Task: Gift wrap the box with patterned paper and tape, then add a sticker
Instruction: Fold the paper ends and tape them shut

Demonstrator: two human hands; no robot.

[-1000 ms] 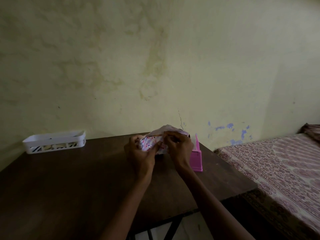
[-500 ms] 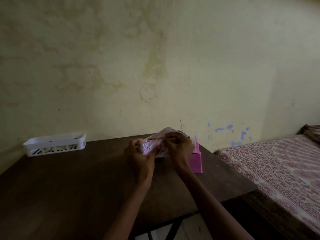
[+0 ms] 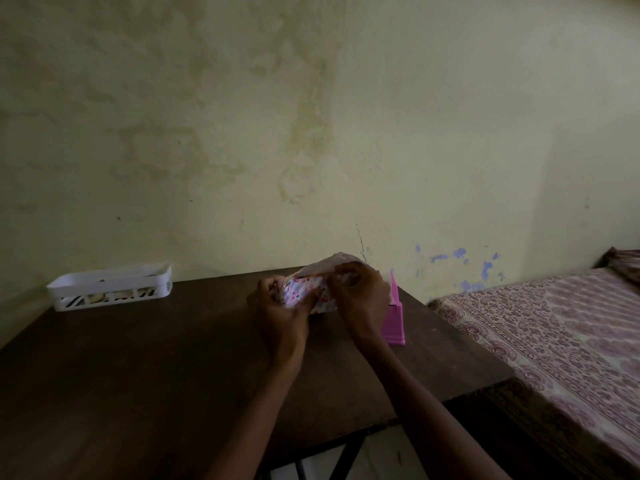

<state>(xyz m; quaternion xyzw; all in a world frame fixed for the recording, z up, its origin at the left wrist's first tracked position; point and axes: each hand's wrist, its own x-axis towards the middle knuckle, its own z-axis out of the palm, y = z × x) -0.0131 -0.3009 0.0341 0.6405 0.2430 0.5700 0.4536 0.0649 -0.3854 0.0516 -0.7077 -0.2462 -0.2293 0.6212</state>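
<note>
Dark table [image 3: 138, 375] in a dim room. The left hand [image 3: 280, 313] grips the half-wrapped box [image 3: 304, 294] from nine o'clock; the right hand [image 3: 360, 299], at three, pinches the loose paper flap [image 3: 332, 263] standing at twelve, nearer the pink dispenser [image 3: 394, 320] beyond.

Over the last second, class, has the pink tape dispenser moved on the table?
No. The pink tape dispenser stands where it stood, just as far right of the white basket.
</note>
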